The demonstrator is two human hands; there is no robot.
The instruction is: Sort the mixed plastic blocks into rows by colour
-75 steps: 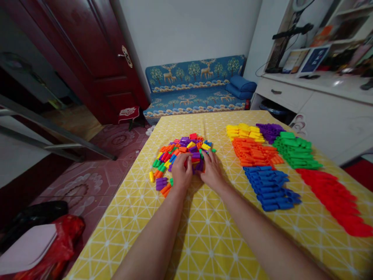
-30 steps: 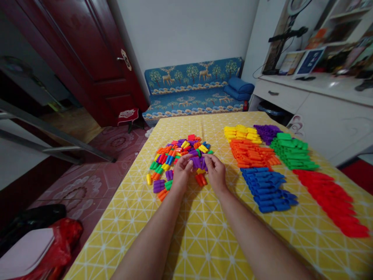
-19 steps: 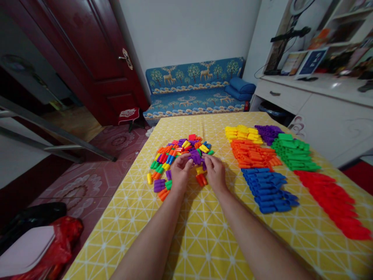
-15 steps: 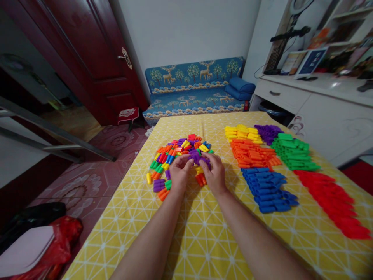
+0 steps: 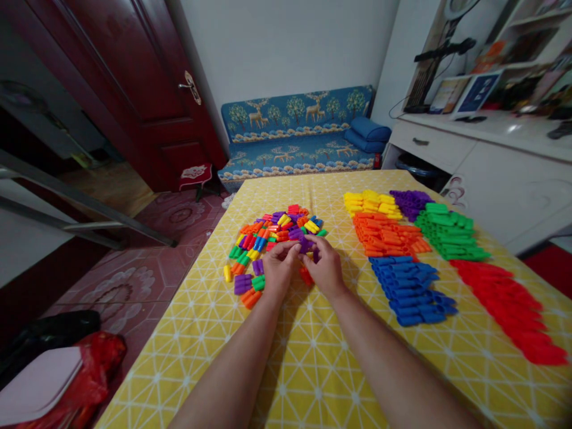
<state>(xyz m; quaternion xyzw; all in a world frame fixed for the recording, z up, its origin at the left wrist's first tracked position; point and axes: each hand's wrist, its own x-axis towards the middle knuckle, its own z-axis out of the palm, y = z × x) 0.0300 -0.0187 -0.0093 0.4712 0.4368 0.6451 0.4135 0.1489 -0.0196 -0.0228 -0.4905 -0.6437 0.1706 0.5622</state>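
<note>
Both my left hand point(image 5: 279, 265) and my right hand point(image 5: 325, 262) are closed, fingertips close together, on purple bullet-shaped building blocks point(image 5: 305, 243) between them. Fingers cover part of these blocks, so how many I hold cannot be made out. Around and behind my hands lies a heap of mixed-colour plastic blocks point(image 5: 260, 243), many joined in small groups. A purple group point(image 5: 242, 284) and an orange group point(image 5: 251, 298) sit left of my left hand. Red blocks point(image 5: 306, 276) show below my right hand.
Sorted piles lie on the right of the yellow tablecloth point(image 5: 313, 369): yellow point(image 5: 372, 204), orange point(image 5: 386, 234), purple point(image 5: 409, 204), green point(image 5: 452, 232), blue point(image 5: 409, 291) and red point(image 5: 507, 310) blocks. Beyond the table stands a blue patterned sofa point(image 5: 295, 137); a white cabinet point(image 5: 504, 185) is at right.
My hands have come slightly closer together and lower, with the purple blocks held between them. The piles on the right have stayed put.
</note>
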